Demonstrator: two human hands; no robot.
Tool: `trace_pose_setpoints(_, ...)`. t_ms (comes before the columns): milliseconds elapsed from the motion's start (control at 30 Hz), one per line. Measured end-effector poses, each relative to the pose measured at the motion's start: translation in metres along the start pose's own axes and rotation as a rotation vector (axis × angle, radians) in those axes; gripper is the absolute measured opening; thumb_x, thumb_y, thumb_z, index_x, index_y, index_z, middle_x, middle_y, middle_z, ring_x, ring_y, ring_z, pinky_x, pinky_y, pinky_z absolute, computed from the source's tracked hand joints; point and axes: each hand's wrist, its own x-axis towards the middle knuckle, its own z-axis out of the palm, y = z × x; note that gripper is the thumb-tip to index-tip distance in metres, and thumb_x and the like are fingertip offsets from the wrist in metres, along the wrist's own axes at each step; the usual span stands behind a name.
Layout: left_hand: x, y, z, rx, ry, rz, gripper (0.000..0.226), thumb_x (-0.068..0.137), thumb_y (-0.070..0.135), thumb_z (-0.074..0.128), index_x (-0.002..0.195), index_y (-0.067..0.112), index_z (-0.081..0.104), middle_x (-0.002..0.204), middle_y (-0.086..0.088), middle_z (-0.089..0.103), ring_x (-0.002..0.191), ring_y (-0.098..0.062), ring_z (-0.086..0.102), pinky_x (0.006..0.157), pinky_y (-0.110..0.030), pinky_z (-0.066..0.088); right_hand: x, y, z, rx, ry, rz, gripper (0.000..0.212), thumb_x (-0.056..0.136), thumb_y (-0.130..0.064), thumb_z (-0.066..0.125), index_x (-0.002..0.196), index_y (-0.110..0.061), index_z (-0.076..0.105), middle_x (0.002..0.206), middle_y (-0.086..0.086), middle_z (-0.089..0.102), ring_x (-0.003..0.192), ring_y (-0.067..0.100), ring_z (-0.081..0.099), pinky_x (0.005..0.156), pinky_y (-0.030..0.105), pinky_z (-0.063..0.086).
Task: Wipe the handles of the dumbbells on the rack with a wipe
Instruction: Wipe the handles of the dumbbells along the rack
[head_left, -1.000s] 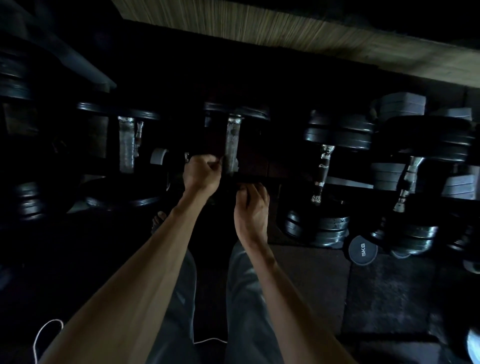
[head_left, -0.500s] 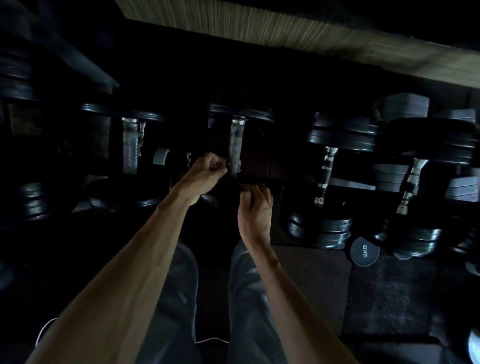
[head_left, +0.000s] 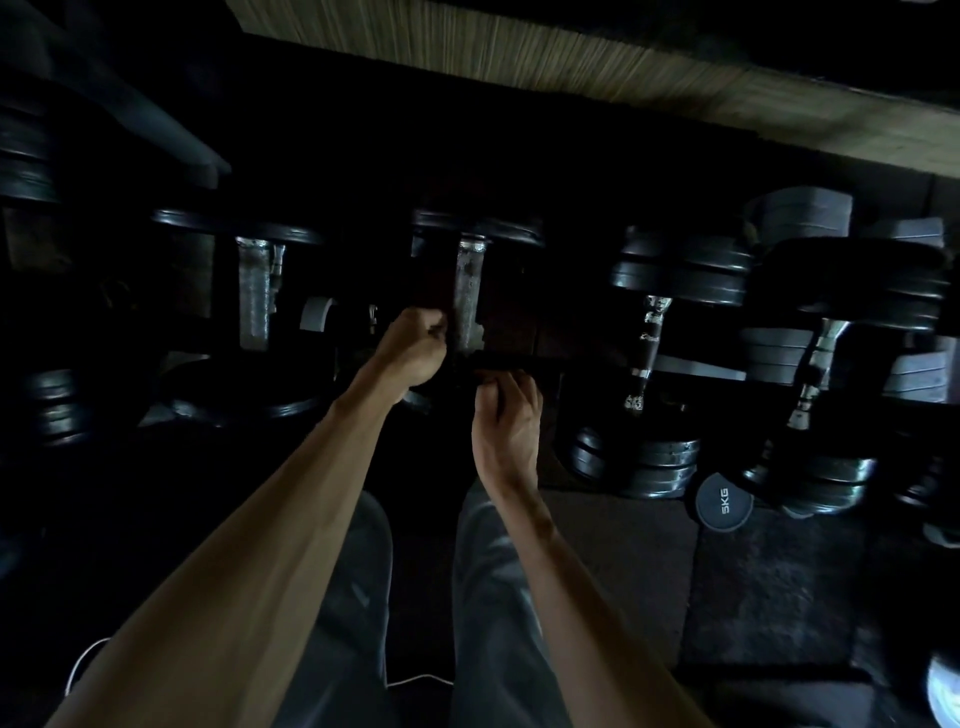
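Observation:
Several dumbbells lie in a row on a dark rack. The middle dumbbell has a worn metal handle (head_left: 470, 291) running away from me. My left hand (head_left: 415, 348) is balled up, its fingertips pinched against the lower left end of that handle. What it pinches is lost in the dark, and no wipe shows clearly. My right hand (head_left: 506, 421) is just below the handle, with its fingers curled over the dark near end of the middle dumbbell (head_left: 514, 361).
Another dumbbell handle (head_left: 253, 296) lies to the left, and two chrome handles (head_left: 647, 353) (head_left: 815, 374) to the right. A small 5KG weight (head_left: 724, 503) sits on the floor mat. A wooden beam (head_left: 623, 73) crosses the top. My trouser legs (head_left: 493, 597) are below.
My left hand has turned at the wrist and edged slightly right against the handle. My right hand has stayed where it was.

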Motion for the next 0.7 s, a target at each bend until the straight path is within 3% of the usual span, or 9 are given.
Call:
trace_pose_setpoints(100,-0.009,-0.003,0.001,0.07,0.072,0.027,0.023,0.1,0.008,0.047,0.108,0.006,0.068,0.107,-0.007,0.067,0.104,-0.021,0.062,0.09,-0.033,0.05,0.001,0.002,0.0,-0.015,-0.004,-0.008,0.044,0.089,-0.033,0.034,0.102,-0.013,0.071,0.111,0.003,0.061,0.107,0.013,0.046,0.092,0.033,0.042)
trace_pose_setpoints(133,-0.009,-0.002,0.001,0.091,0.083,0.025,0.022,0.1,0.008,0.048,0.105,0.007,0.069,0.11,-0.011,0.069,0.108,-0.025,0.063,0.093,-0.036,0.051,0.001,0.002,0.001,-0.015,0.003,-0.01,0.047,0.088,-0.036,0.033,0.101,-0.014,0.071,0.111,0.002,0.061,0.107,0.013,0.047,0.092,0.033,0.042)
trace_pose_setpoints(233,-0.005,0.008,0.001,0.172,0.1,0.005,0.031,0.093,0.0,0.046,0.071,0.019,0.057,0.087,-0.012,0.066,0.094,-0.034,0.066,0.073,-0.038,0.05,0.002,0.005,0.005,-0.017,0.032,-0.031,0.057,0.083,-0.043,0.026,0.099,-0.013,0.072,0.107,0.004,0.063,0.104,0.018,0.052,0.09,0.025,0.036)
trace_pose_setpoints(400,-0.036,0.018,0.02,0.299,0.327,0.046,0.028,0.093,-0.002,0.042,0.068,0.009,0.05,0.063,-0.001,0.049,0.054,-0.016,0.047,0.049,-0.023,0.03,0.003,0.007,0.005,-0.019,0.031,-0.026,0.052,0.083,-0.042,0.027,0.09,-0.011,0.068,0.103,0.005,0.064,0.101,0.017,0.051,0.09,0.025,0.036)
trace_pose_setpoints(500,-0.029,0.02,0.021,0.261,0.343,0.014,0.025,0.093,-0.002,0.042,0.075,0.004,0.058,0.064,0.0,0.048,0.052,-0.007,0.041,0.053,-0.025,0.033,0.003,0.006,0.004,-0.019,0.017,-0.015,0.045,0.085,-0.037,0.031,0.088,-0.008,0.066,0.104,0.004,0.062,0.101,0.014,0.048,0.088,0.028,0.04)
trace_pose_setpoints(633,-0.033,0.017,0.015,0.26,0.324,0.044,0.024,0.091,-0.001,0.042,0.072,0.004,0.056,0.063,-0.004,0.053,0.054,-0.014,0.049,0.055,-0.03,0.037,0.002,-0.002,-0.004,-0.007,-0.039,-0.024,0.04,0.087,-0.032,0.035,0.094,-0.011,0.069,0.106,0.002,0.065,0.106,0.015,0.052,0.085,0.017,0.036)
trace_pose_setpoints(700,-0.052,0.012,0.013,0.254,0.322,0.139,0.025,0.097,0.006,0.046,0.089,0.01,0.069,0.079,-0.006,0.069,0.07,-0.02,0.064,0.064,-0.033,0.049,0.006,-0.002,-0.009,0.023,-0.06,0.0,0.04,0.087,-0.031,0.041,0.111,-0.015,0.069,0.11,-0.001,0.067,0.108,0.018,0.058,0.092,0.032,0.048)
